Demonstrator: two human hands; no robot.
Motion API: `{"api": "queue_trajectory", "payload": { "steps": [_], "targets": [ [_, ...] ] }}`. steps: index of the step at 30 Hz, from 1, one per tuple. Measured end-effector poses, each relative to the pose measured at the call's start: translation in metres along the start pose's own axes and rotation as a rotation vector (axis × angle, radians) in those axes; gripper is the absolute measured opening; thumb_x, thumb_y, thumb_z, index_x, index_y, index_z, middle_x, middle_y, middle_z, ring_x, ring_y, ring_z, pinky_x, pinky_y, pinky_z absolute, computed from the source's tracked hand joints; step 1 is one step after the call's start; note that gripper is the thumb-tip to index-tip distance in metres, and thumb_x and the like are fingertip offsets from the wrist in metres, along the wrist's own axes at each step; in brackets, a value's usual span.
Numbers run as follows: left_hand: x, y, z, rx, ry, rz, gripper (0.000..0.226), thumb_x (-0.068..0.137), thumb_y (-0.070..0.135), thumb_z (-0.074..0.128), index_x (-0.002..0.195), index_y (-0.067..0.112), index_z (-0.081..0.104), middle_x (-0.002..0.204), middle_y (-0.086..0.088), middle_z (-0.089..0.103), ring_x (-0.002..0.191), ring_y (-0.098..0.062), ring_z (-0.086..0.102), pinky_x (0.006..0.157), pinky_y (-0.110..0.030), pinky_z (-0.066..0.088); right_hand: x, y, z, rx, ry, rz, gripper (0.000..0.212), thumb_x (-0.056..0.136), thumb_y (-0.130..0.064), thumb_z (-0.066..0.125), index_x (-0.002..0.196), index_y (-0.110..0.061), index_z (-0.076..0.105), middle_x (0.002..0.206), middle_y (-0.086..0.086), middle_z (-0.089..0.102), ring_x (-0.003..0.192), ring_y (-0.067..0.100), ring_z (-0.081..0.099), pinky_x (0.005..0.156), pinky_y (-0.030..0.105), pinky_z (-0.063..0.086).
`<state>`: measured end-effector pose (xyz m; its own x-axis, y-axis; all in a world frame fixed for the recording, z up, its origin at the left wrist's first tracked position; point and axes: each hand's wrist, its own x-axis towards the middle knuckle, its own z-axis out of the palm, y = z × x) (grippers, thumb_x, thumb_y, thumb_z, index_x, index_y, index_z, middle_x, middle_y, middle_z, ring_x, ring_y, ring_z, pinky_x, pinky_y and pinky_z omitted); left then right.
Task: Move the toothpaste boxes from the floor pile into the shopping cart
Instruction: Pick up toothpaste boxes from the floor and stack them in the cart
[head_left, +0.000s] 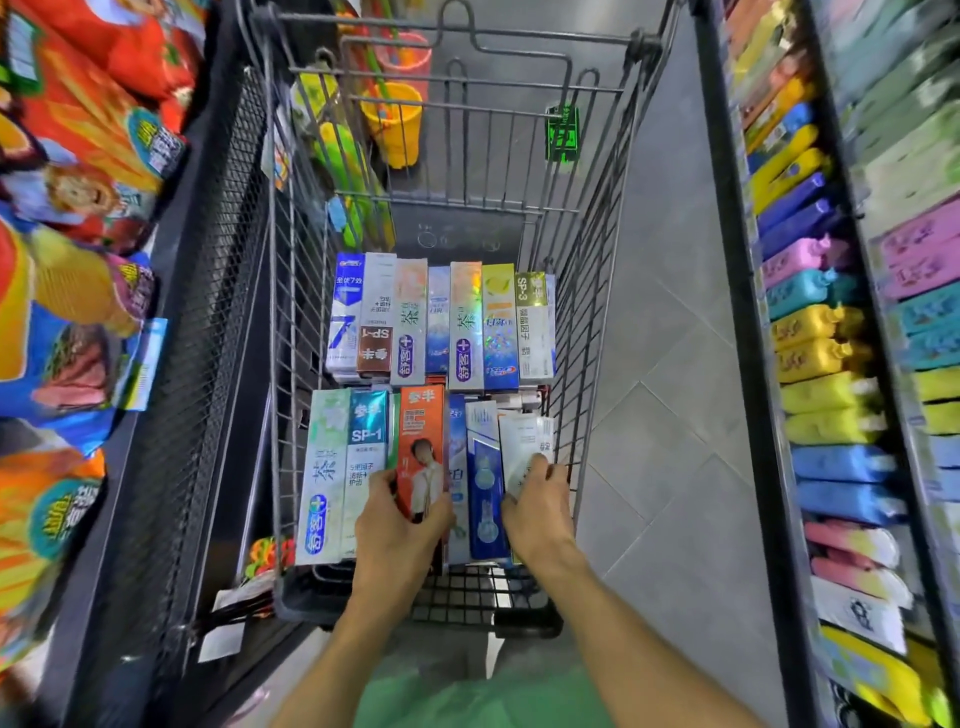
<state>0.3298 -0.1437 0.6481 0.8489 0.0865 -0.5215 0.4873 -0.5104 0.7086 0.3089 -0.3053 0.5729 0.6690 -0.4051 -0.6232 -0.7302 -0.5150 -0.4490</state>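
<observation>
Hands inside the shopping cart (291, 291): left hand (402, 525) grips the orange toothpaste box (422, 441), right hand (540, 506) holds a white box (522, 447).

A wire shopping cart (291, 322) stands in a store aisle, holding toothpaste boxes laid flat in two rows, long sides touching. The far row (441, 325) has seven boxes in blue, white, brown, holographic silver and yellow. The near row (363, 467) includes a pale green box, a teal box marked SP-1, an orange box (422, 447) tilted up on edge, a blue box (484, 483) and a white box (522, 447) against the right wall.
</observation>
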Motion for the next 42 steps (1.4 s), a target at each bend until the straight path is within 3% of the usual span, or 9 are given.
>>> {"api": "queue_trajectory", "payload": {
  "steps": [4, 7, 13, 22, 26, 29, 32, 37, 42],
  "targets": [
    [0.012, 0.007, 0.01, -0.033, -0.032, 0.001, 0.037, 0.089, 0.025, 0.076, 0.114, 0.025, 0.049, 0.098, 0.013, 0.064, 0.085, -0.003, 0.065, 0.058, -0.011, 0.051, 0.002, -0.009, -0.043, -0.134, 0.213, -0.32, 0.049, 0.093, -0.015, 0.063, 0.139, -0.013, 0.048, 0.138, 0.006, 0.044, 0.122, 0.019, 0.051, 0.098, 0.03, 0.053],
    [0.024, 0.019, 0.028, -0.037, -0.059, 0.032, 0.035, 0.089, 0.031, 0.075, 0.113, 0.029, 0.049, 0.1, 0.015, 0.066, 0.09, -0.001, 0.066, 0.065, -0.015, 0.052, 0.033, -0.017, -0.097, -0.221, 0.449, -0.48, 0.055, 0.092, -0.013, 0.063, 0.142, 0.001, 0.046, 0.148, 0.018, 0.042, 0.138, 0.031, 0.039, 0.115, 0.039, 0.035],
    [0.067, 0.042, 0.073, 0.024, -0.07, 0.098, 0.033, 0.092, 0.037, 0.071, 0.112, 0.019, 0.052, 0.094, 0.005, 0.066, 0.077, -0.01, 0.065, 0.055, -0.018, 0.046, 0.108, -0.028, -0.138, -0.434, 0.387, -0.441, 0.076, 0.102, -0.03, 0.048, 0.16, -0.001, 0.008, 0.168, 0.015, 0.002, 0.156, 0.03, 0.002, 0.127, 0.045, 0.009],
    [0.15, 0.071, 0.13, 0.029, -0.017, 0.126, 0.026, 0.097, 0.032, 0.066, 0.102, 0.011, 0.051, 0.084, 0.0, 0.058, 0.067, 0.0, 0.06, 0.051, -0.011, 0.041, 0.123, -0.02, -0.112, -0.241, 0.392, -0.386, 0.078, 0.098, -0.021, 0.052, 0.16, -0.007, 0.007, 0.167, 0.012, 0.019, 0.153, 0.028, 0.02, 0.124, 0.045, 0.023],
    [0.19, 0.067, 0.155, 0.111, -0.021, 0.161, 0.047, 0.085, 0.056, 0.06, 0.105, 0.014, 0.052, 0.089, -0.003, 0.063, 0.08, -0.022, 0.064, 0.062, -0.034, 0.05, 0.127, -0.015, -0.108, -0.268, 0.395, -0.383, 0.081, 0.098, -0.029, 0.051, 0.161, -0.011, 0.002, 0.168, 0.01, 0.015, 0.153, 0.028, 0.019, 0.122, 0.046, 0.028],
    [0.209, 0.064, 0.172, 0.184, -0.05, 0.18, 0.05, 0.08, 0.061, 0.056, 0.099, 0.015, 0.053, 0.087, -0.004, 0.062, 0.079, -0.022, 0.063, 0.064, -0.041, 0.053, 0.129, -0.014, -0.108, -0.283, 0.383, -0.38, 0.084, 0.099, -0.035, 0.048, 0.16, -0.014, -0.004, 0.168, 0.01, 0.014, 0.154, 0.027, 0.016, 0.122, 0.048, 0.027],
    [0.215, 0.07, 0.186, 0.264, -0.045, 0.192, 0.056, 0.076, 0.064, 0.054, 0.098, 0.013, 0.053, 0.089, -0.005, 0.061, 0.081, -0.023, 0.062, 0.068, -0.045, 0.055, 0.126, -0.016, -0.107, -0.303, 0.392, -0.376, 0.084, 0.099, -0.044, 0.04, 0.157, -0.019, -0.016, 0.167, 0.01, 0.018, 0.154, 0.028, 0.019, 0.122, 0.047, 0.028],
    [0.215, 0.084, 0.202, 0.417, -0.019, 0.217, 0.05, 0.088, 0.044, 0.066, 0.107, 0.0, 0.053, 0.107, -0.02, 0.058, 0.101, -0.035, 0.054, 0.084, -0.047, 0.048, 0.127, -0.016, -0.105, -0.307, 0.389, -0.359, 0.079, 0.098, -0.048, 0.033, 0.16, -0.015, -0.005, 0.166, 0.011, 0.022, 0.152, 0.029, 0.024, 0.12, 0.049, 0.031],
    [0.222, 0.092, 0.204, 0.402, -0.087, 0.17, 0.062, 0.091, 0.052, 0.065, 0.123, 0.003, 0.045, 0.119, -0.018, 0.053, 0.105, -0.033, 0.057, 0.087, -0.048, 0.053, 0.125, -0.016, -0.107, -0.329, 0.345, -0.349, 0.08, 0.096, -0.053, 0.021, 0.16, -0.013, -0.005, 0.167, 0.012, 0.017, 0.154, 0.029, 0.019, 0.121, 0.048, 0.029]
  ]
}}
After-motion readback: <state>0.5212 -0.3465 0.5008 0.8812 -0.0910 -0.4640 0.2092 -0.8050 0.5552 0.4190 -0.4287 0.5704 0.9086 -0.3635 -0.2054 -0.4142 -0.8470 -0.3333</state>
